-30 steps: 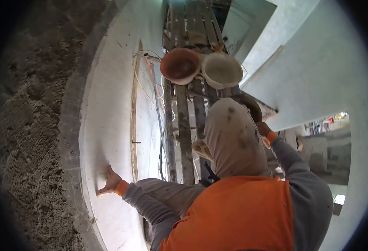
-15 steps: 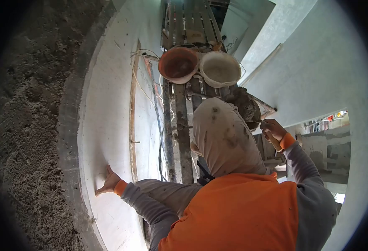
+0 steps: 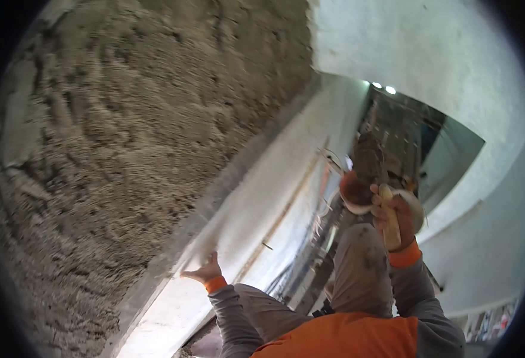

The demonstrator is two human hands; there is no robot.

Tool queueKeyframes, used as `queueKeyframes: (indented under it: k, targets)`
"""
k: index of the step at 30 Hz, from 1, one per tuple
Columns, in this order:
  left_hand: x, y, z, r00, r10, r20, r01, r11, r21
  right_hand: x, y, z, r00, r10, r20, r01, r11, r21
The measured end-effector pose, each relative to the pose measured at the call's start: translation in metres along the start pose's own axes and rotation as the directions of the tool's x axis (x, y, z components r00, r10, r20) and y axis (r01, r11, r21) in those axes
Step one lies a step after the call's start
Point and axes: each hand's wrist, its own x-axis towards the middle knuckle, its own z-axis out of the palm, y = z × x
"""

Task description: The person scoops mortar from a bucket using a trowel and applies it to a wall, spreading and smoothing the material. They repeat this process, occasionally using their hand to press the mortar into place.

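Observation:
My left hand (image 3: 203, 269) lies open, thumb and fingers spread, against the smooth white wall surface (image 3: 274, 194), close to its grey edge strip (image 3: 211, 212). In front of my raised knee, my right hand (image 3: 402, 218) is wrapped round the wooden handle of a trowel (image 3: 389, 222). A dark lump of wet mortar (image 3: 369, 158) sits on the trowel's far end and hides most of the blade. Behind the trowel are a bucket with a reddish inside (image 3: 354, 188) and a whitish bucket (image 3: 417, 209), partly covered by my right hand.
Rough, unsmoothed mortar (image 3: 143, 119) covers the large wall area at left. Scaffold planks (image 3: 317, 275) run below my legs and away behind the buckets. A metal pin (image 3: 267, 245) sticks out of the white surface. A pale curved wall (image 3: 483, 238) stands at right.
My right hand has lifted the trowel with mortar from beside my knee to in front of the buckets. The view has turned left toward the rough wall. My left hand stays on the white surface.

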Motion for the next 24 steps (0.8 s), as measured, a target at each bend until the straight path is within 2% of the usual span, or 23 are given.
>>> queueKeyframes:
  k: [2, 3, 4, 6, 9, 11, 12, 13, 15, 16, 17, 18, 21, 22, 23, 24]
  targets:
    - [0.027, 0.016, -0.021, 0.989, -0.147, 0.025, 0.149, 0.984, -0.103, 0.036, -0.001, 0.036, 0.998, -0.046, 0.051, 0.041, 0.994, 0.104]
    - [0.033, 0.021, -0.022, 0.984, -0.178, 0.012, 0.178, 0.978, -0.104, 0.054, -0.005, 0.042, 0.989, -0.01, 0.146, -0.017, 0.982, 0.186]
    - [0.042, 0.019, -0.032, 0.986, -0.154, 0.069, 0.159, 0.985, -0.073, 0.064, -0.006, 0.065, 0.985, -0.064, 0.162, 0.033, 0.981, 0.19]
    - [0.044, 0.018, -0.031, 0.986, -0.165, -0.001, 0.164, 0.98, -0.109, 0.091, -0.008, 0.094, 0.953, -0.207, 0.221, 0.167, 0.968, 0.187]
    - [0.069, 0.015, -0.056, 0.983, -0.174, 0.061, 0.179, 0.978, -0.108, 0.118, -0.001, 0.161, 0.862, -0.482, 0.156, 0.467, 0.875, 0.126]
    - [0.065, 0.016, -0.055, 0.983, -0.165, 0.083, 0.17, 0.984, -0.061, 0.151, 0.002, 0.2, 0.74, -0.665, 0.101, 0.667, 0.745, 0.02]
    - [0.062, 0.016, -0.056, 0.982, -0.165, 0.091, 0.169, 0.985, -0.038, 0.176, 0.004, 0.218, 0.638, -0.77, 0.017, 0.769, 0.637, -0.044]
    - [0.063, 0.015, -0.06, 0.982, -0.152, 0.113, 0.153, 0.988, -0.002, 0.216, 0.002, 0.224, 0.551, -0.835, 0.015, 0.824, 0.54, -0.173]
    - [0.063, 0.015, -0.055, 0.984, -0.16, 0.075, 0.163, 0.986, -0.038, 0.281, 0.002, 0.256, 0.422, -0.905, -0.05, 0.869, 0.42, -0.26]
    - [0.063, 0.015, -0.054, 0.985, -0.166, 0.055, 0.169, 0.984, -0.058, 0.362, 0.007, 0.256, 0.251, -0.967, 0.04, 0.784, 0.179, -0.594]
    - [0.066, 0.017, -0.053, 0.978, -0.209, -0.006, 0.208, 0.974, -0.089, 0.366, 0.009, 0.271, 0.317, -0.942, 0.114, 0.627, 0.118, -0.77]
    - [0.067, 0.015, -0.054, 0.978, -0.209, -0.002, 0.208, 0.972, -0.107, 0.369, 0.01, 0.286, 0.379, -0.906, 0.186, 0.45, 0.005, -0.893]
    - [0.064, 0.016, -0.054, 0.982, -0.188, 0.026, 0.189, 0.978, -0.092, 0.318, 0.038, 0.34, 0.669, -0.675, 0.311, 0.557, 0.178, -0.811]
    - [0.059, 0.016, -0.053, 0.984, -0.169, 0.052, 0.172, 0.983, -0.058, 0.247, 0.044, 0.341, 0.81, -0.387, 0.441, 0.577, 0.386, -0.72]
    - [0.058, 0.013, -0.051, 0.985, -0.153, 0.081, 0.155, 0.988, -0.025, 0.235, 0.073, 0.335, 0.77, -0.343, 0.537, 0.622, 0.223, -0.75]
    - [0.061, 0.01, -0.05, 0.982, -0.157, 0.1, 0.16, 0.987, -0.027, 0.241, 0.114, 0.32, 0.587, -0.386, 0.711, 0.765, -0.021, -0.643]
